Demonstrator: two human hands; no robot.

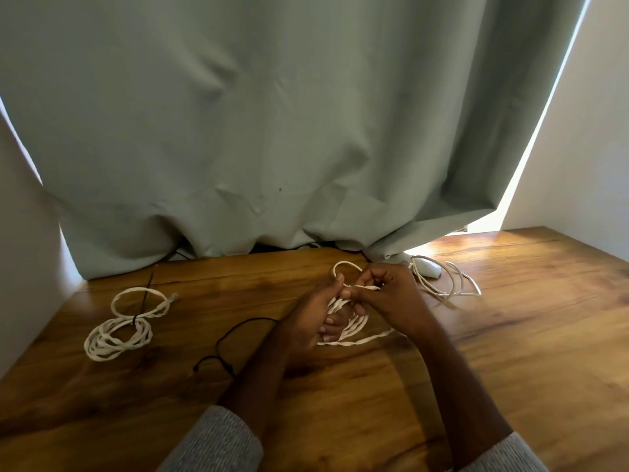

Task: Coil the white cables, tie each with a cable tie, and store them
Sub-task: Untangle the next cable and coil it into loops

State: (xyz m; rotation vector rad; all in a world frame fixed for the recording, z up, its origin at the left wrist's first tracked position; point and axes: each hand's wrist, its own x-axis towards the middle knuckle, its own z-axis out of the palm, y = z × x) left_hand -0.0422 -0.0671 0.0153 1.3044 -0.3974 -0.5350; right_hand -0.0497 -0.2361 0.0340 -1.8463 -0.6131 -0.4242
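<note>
- Mid-table, just in front of the curtain (272, 114), both your hands work one white cable (354, 321) over the wooden table (510, 335).
- L hand (316, 315) is curled round the stacked loops, thumb up at the top of the bundle; clamped on the coil.
- R hand (384, 294) pinches a strand at the coil's top, fingers bent in, touching L thumb area.
- Key relation: loose tail runs out low from the coil toward your R side, lying roughly L-R across the table. R hand is nearer it, so prob. R feeds the next loop while L holds.
- Coil's long axis runs away from you, top loop poking out past your fingers.
- Finished coil (117, 338) sits well to the L, black cable tie (136, 321) on it, one big loop spilling off the far side.
- Black cord (231, 335) lies just L of your L wrist; can't tell if it's a tie.
- Uncoiled white cable (449, 284) with a white plug (427, 267) waits near R, by the curtain hem.
- Looks about mid-task: one done, one in hand, one untouched.
</note>
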